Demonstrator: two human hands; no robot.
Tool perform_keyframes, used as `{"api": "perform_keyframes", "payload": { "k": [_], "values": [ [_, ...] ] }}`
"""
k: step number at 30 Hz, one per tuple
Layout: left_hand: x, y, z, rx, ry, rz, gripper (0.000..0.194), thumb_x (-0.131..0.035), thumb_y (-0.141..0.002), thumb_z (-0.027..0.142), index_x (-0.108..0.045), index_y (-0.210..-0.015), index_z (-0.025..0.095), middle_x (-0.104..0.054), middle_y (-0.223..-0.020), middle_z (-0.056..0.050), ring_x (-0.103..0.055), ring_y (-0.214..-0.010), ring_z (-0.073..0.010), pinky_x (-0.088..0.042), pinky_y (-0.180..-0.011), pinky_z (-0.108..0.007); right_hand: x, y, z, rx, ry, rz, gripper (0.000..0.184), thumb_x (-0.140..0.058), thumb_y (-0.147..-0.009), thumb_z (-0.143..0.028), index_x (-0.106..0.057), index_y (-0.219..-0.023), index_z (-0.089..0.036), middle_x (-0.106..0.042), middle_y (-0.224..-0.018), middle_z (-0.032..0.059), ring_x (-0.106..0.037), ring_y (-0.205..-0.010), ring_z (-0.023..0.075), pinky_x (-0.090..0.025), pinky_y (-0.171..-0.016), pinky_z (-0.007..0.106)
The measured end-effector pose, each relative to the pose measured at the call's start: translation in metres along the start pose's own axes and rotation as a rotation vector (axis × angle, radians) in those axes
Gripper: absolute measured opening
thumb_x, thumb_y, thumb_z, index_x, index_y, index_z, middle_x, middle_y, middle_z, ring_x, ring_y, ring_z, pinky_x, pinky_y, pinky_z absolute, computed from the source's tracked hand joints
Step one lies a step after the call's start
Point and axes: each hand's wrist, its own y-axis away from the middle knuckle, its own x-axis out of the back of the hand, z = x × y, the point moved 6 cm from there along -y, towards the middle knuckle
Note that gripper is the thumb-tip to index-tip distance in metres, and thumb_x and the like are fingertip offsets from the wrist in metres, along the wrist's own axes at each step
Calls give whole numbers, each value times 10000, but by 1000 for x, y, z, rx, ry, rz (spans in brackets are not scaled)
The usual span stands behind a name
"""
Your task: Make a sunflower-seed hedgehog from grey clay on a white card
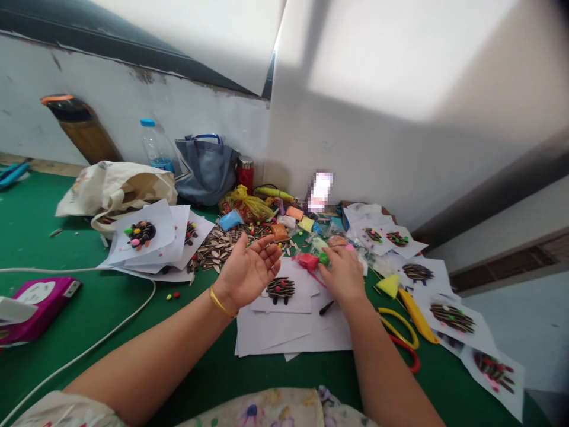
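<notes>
My left hand [252,267] is palm up above the paper, fingers apart and slightly curled, and I see nothing in it. A gold bangle circles its wrist. My right hand [343,276] reaches over small clay packets, palm down, with thumb and forefinger on a lump of green clay [324,259]. Red clay in a clear wrapper [306,261] lies just left of it. Between my hands, on stacked white paper [271,341], is a hedgehog figure [281,288] made of striped seed shells with red dots and dark feet. A black-tipped stick [326,308] lies beside my right wrist.
Sunflower seeds [216,246] are heaped behind my left hand. Finished seed pictures [142,234] are stacked at left; others [453,317] line the right. Scissors [411,338] and a yellow cutter [418,317] lie right. Bags [207,169], bottles and a lit phone [320,191] stand along the wall.
</notes>
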Motion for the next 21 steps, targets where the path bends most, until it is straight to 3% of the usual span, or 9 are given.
{"api": "perform_keyframes", "payload": {
  "k": [2,6,10,12,14,18,21],
  "values": [
    [1,0,0,2,-6,10,505,-377,-951,562,-661,-989,146,-659,-869,-85,-657,-843,-187,-540,-757,-337,-7,-6,13,-35,73,-73,443,-651,-795,-341,-634,-1221,-220,-602,-1226,108,-478,-1139,321,-382,-897,432],
    [2,-1,-2,5,-39,18,459,-407,-950,534,-666,-986,157,-657,-866,-78,-651,-831,-173,-533,-762,-324,-19,-12,21,-84,104,-132,395,-656,-794,-362,-650,-1161,-218,-585,-1262,114,-465,-1161,337,-386,-899,470],
    [3,0,-4,-43,-208,31,323,-515,-923,458,-669,-955,176,-643,-857,-44,-628,-827,-140,-502,-755,-273,0,-10,20,-128,16,100,380,-644,-813,-326,-624,-1175,-212,-566,-1305,117,-444,-1207,350,-371,-944,507],
    [3,0,-4,-120,-416,37,223,-601,-882,397,-668,-940,192,-638,-867,-25,-613,-857,-131,-481,-761,-250,13,-5,11,-59,-102,214,384,-627,-830,-332,-601,-1191,-200,-571,-1304,120,-467,-1200,332,-375,-970,499],
    [1,1,-1,-233,-701,31,194,-679,-827,360,-674,-923,192,-647,-905,-27,-601,-905,-143,-468,-795,-253,22,3,-7,79,-263,235,387,-598,-858,-353,-579,-1205,-181,-618,-1226,127,-534,-1132,297,-411,-962,462],
    [-10,4,1,-466,-1098,-97,235,-689,-808,330,-685,-997,192,-656,-1026,-61,-596,-953,-183,-471,-869,-320,28,22,-47,290,-471,105,299,-529,-919,-360,-593,-1172,-212,-664,-1123,99,-596,-1046,255,-455,-922,408],
    [-13,6,3,-568,-1229,-113,185,-679,-807,300,-692,-958,194,-657,-975,-53,-603,-895,-178,-478,-845,-324,28,31,-63,313,-522,41,301,-506,-934,-336,-578,-1198,-210,-655,-1159,99,-588,-1086,251,-455,-945,411]
  ]
}}
